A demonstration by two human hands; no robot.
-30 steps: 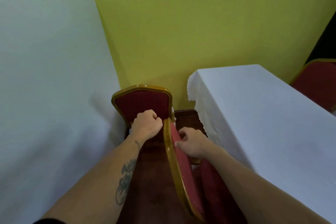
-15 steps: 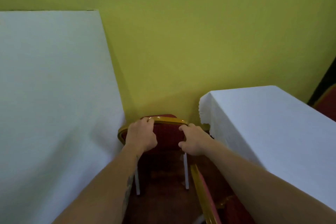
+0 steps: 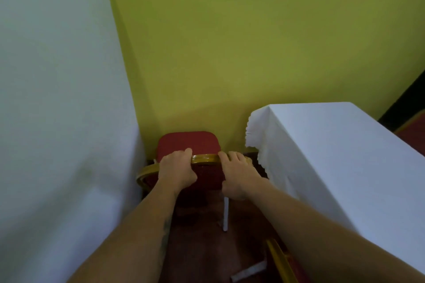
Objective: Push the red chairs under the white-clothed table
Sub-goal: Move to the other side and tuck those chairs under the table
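While the red chair (image 3: 187, 145) stands in the aisle against the yellow wall (image 3: 230, 53), its gold-framed back runs crosswise under both grips: left hand (image 3: 176, 171) and right hand (image 3: 238, 173) curl shut over the top rail. Desks flank it, the left desk (image 3: 57, 99) touching, the right desk (image 3: 333, 156) just beside; which desk it belongs under I cannot tell.

Your left hand (image 3: 176, 171): fingers curled over, knuckles up, closed in a grip. Your right hand (image 3: 239, 173): same pose, fingers wrapped forward, thumb low. Both forearms bare, extended forward and converging; a dark tattoo shows on your left forearm (image 3: 147, 225).
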